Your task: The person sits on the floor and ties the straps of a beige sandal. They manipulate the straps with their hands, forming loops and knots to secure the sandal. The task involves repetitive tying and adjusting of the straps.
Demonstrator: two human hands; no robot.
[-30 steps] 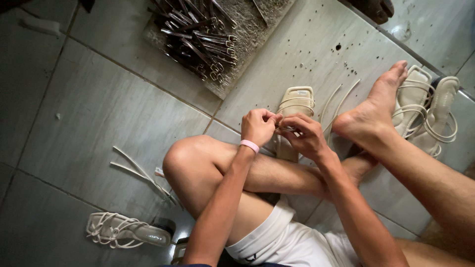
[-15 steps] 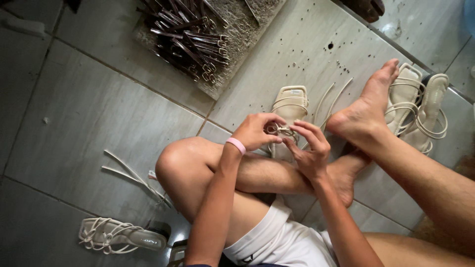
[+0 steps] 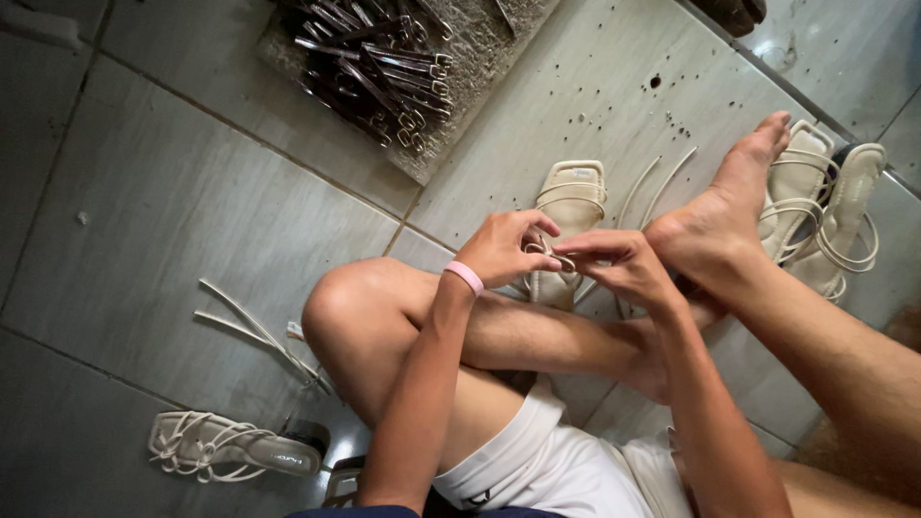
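Observation:
I sit on a tiled floor with my legs crossed. A cream strappy sandal (image 3: 572, 197) lies on the floor just beyond my hands. My left hand (image 3: 507, 248), with a pink band at the wrist, pinches a thin cream strap (image 3: 554, 257) of that sandal. My right hand (image 3: 622, 266) meets it fingertip to fingertip and pinches the same strap from the other side. What the fingertips hold besides the strap is too small to tell.
A pile of dark straps with metal buckles (image 3: 379, 67) lies on a mat at the top. Loose cream straps (image 3: 251, 326) and another sandal (image 3: 230, 447) lie at the left. Two more sandals (image 3: 830, 206) rest by my foot (image 3: 721, 223) at the right.
Both hands have stayed together at the strap, with the fingers shifting slightly. The view has shifted a little.

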